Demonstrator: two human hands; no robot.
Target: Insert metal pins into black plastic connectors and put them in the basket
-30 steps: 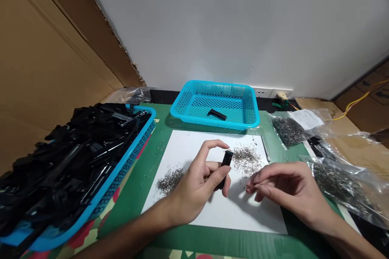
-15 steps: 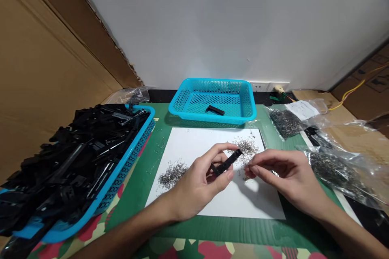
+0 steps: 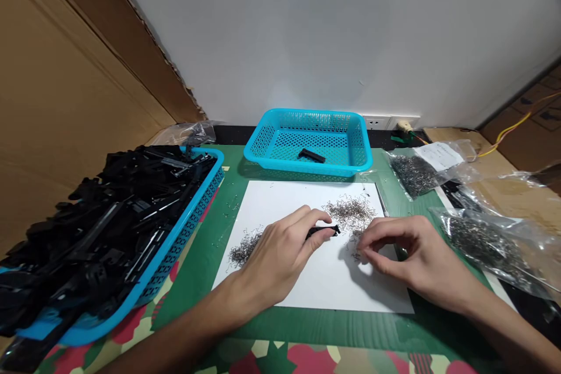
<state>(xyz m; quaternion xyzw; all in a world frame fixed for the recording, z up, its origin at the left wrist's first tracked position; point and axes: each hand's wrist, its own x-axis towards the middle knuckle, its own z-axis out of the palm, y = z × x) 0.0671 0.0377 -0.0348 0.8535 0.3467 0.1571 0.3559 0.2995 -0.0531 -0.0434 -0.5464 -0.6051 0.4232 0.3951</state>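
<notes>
Between the thumb and fingers of my left hand is a black plastic part, held over a white sheet and partly hidden by the hand. My right hand is at the sheet's right side, thumb and index fingertips close together at a few loose small metal pieces; whether they pinch one is too small to tell. Behind those fingertips lies a pile of small bent metal pieces. Another, darker pile sits left of my left hand.
A blue basket behind the sheet holds one black part. At left, another blue basket is heaped with black parts. Plastic bags of metal pieces lie at right, beside cardboard.
My left hand has turned palm down, tilting the black part nearly level and covering more of it. My right hand has lowered slightly toward the loose pieces on the sheet.
</notes>
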